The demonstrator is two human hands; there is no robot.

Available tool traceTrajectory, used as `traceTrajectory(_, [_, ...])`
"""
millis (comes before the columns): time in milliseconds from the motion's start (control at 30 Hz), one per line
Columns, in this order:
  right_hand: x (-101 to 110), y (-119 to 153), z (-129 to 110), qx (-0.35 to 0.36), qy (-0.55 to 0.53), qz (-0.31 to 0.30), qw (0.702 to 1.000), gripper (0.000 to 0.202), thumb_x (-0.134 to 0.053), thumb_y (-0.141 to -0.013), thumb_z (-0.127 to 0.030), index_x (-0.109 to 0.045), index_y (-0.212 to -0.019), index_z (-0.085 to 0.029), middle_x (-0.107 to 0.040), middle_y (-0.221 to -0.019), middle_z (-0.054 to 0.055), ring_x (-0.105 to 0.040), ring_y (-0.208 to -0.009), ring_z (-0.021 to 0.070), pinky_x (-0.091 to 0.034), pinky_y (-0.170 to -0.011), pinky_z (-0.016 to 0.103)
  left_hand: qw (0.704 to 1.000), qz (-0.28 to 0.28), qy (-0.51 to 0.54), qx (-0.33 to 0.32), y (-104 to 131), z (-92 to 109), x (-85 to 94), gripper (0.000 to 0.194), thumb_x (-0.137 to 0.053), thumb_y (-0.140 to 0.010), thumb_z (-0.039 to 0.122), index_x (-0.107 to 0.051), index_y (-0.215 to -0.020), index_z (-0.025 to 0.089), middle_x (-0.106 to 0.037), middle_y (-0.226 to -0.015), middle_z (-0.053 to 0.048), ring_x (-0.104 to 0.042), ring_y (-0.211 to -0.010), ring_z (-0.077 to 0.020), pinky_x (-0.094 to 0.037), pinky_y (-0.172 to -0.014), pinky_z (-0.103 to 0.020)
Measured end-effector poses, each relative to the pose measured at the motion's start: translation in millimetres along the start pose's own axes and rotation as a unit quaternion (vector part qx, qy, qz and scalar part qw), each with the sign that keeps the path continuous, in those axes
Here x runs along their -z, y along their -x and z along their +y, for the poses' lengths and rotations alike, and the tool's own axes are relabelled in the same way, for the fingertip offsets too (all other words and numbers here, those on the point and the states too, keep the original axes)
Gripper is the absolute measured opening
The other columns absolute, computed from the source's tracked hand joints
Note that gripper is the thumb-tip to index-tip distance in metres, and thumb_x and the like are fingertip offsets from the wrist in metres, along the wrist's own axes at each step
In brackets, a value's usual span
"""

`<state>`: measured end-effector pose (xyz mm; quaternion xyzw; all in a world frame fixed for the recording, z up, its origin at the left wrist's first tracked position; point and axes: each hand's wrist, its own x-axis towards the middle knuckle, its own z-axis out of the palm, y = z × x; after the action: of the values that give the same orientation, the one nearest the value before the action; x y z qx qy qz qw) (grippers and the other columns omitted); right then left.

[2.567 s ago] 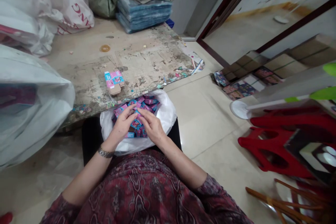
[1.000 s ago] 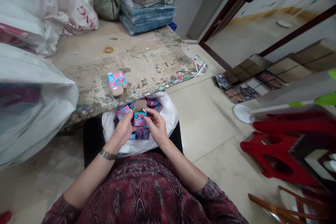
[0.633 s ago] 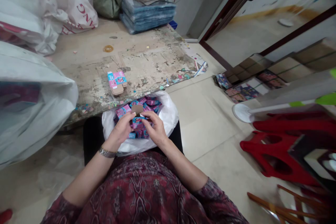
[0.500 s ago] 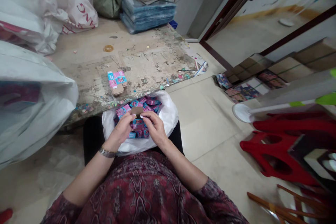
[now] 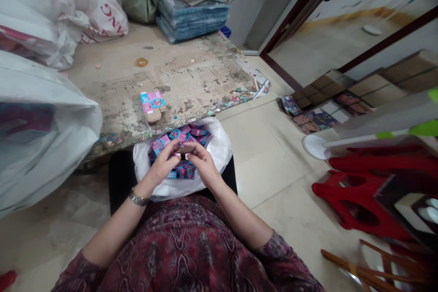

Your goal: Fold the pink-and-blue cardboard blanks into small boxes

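Between my hands is a small cardboard box (image 5: 185, 150), its brown flap showing at the open end. My left hand (image 5: 164, 163) is closed on its left side, fingertips at the flap. On the other side my right hand (image 5: 202, 163) pinches the box with thumb and fingers. Most of the box is hidden by my fingers. Below them, a white plastic bag (image 5: 219, 141) lies open on my lap, holding several pink and blue boxes (image 5: 160, 143). Flat, unfolded pink and blue cartons (image 5: 152, 101) lie on the table near its front edge.
The worn table (image 5: 191, 82) carries a rubber band ring (image 5: 141, 62), a stack of blue plastic-wrapped sheets (image 5: 193, 20) and stuffed bags (image 5: 92, 4). A large white bag (image 5: 51, 146) bulges at the left. Red stools (image 5: 356, 191) and cardboard bundles (image 5: 369, 86) stand on the right.
The box's brown flap stood up before and is now folded down toward the opening. My fingers have moved up over it, and the printed front is now largely hidden.
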<state>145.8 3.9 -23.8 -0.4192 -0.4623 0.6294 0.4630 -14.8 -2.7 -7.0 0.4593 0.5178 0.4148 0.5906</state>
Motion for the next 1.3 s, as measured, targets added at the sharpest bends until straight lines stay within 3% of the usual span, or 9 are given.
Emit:
traceTrajectory(167, [0, 1, -6, 0.065, 0.063, -0.051, 0.995, 0.034, -0.054, -0.084, -0.017, -0.074, -0.108, -0.028, -0.078, -0.109, 0.001, -0.071, -0.106, 0.0195, -0.052, -0.102, 0.039, 0.996, 0.027, 0.066, 0.058, 1, 2, -2.4, 0.052, -0.062, -0.067, 0.024, -0.066, -0.119, 0.02, -0.068, -0.115, -0.007, -0.057, -0.112, -0.027, -0.045, -0.096, -0.038])
traceTrajectory(300, [2, 3, -17, 0.135, 0.137, -0.069, 0.979, 0.023, -0.059, -0.092, -0.027, -0.077, -0.105, -0.028, -0.078, -0.11, 0.003, -0.07, -0.109, 0.021, -0.052, -0.102, 0.04, 0.984, 0.031, 0.122, 0.123, 3, 7, -2.9, 0.045, -0.063, -0.067, 0.023, -0.068, -0.111, 0.021, -0.068, -0.111, -0.006, -0.06, -0.102, -0.0249, -0.051, -0.079, -0.034])
traceTrajectory(467, [4, 3, -23, 0.132, 0.175, -0.074, 0.973, 0.026, -0.056, -0.098, -0.038, -0.079, -0.102, -0.027, -0.079, -0.107, 0.005, -0.072, -0.106, 0.0207, -0.053, -0.1, 0.039, 0.971, 0.024, 0.179, 0.156, 6, 8, -2.9, 0.041, -0.066, -0.069, 0.022, -0.068, -0.11, 0.021, -0.069, -0.103, -0.005, -0.063, -0.085, -0.0206, -0.053, -0.066, -0.031])
traceTrajectory(600, [6, 2, -21, 0.105, 0.187, -0.055, 0.975, 0.024, -0.06, -0.095, -0.038, -0.079, -0.102, -0.026, -0.079, -0.108, 0.006, -0.073, -0.106, 0.0215, -0.054, -0.1, 0.04, 0.97, 0.002, 0.195, 0.145, 6, 7, -2.3, 0.036, -0.072, -0.072, 0.026, -0.071, -0.108, 0.019, -0.071, -0.1, -0.006, -0.066, -0.093, -0.0229, -0.055, -0.074, -0.032])
traceTrajectory(900, [3, 3, -18, 0.075, 0.163, 0.016, 0.984, 0.018, -0.068, -0.088, -0.033, -0.08, -0.1, -0.028, -0.08, -0.105, 0.003, -0.074, -0.1, 0.0219, -0.057, -0.095, 0.04, 0.991, -0.043, 0.102, 0.073, 5, 11, -3.0, 0.043, -0.075, -0.076, 0.024, -0.073, -0.119, 0.022, -0.071, -0.126, -0.008, -0.058, -0.125, -0.0292, -0.052, -0.099, -0.041])
traceTrajectory(1100, [2, 4, -16, 0.065, 0.16, 0.049, 0.984, 0.019, -0.067, -0.088, -0.032, -0.079, -0.1, -0.025, -0.081, -0.102, 0.004, -0.075, -0.097, 0.0225, -0.058, -0.092, 0.039, 0.995, -0.071, 0.058, 0.04, 2, 4, -0.4, 0.049, -0.076, -0.078, 0.03, -0.07, -0.125, 0.023, -0.07, -0.131, -0.007, -0.056, -0.131, -0.0273, -0.041, -0.114, -0.043])
traceTrajectory(1300, [2, 6, -14, 0.097, 0.21, 0.052, 0.972, 0.019, -0.064, -0.089, -0.03, -0.079, -0.099, -0.025, -0.08, -0.101, 0.005, -0.075, -0.095, 0.0233, -0.058, -0.09, 0.04, 0.997, -0.05, 0.051, 0.043, 3, 2, 0.0, 0.047, -0.076, -0.079, 0.032, -0.07, -0.125, 0.024, -0.068, -0.134, -0.007, -0.058, -0.128, -0.0288, -0.049, -0.107, -0.043])
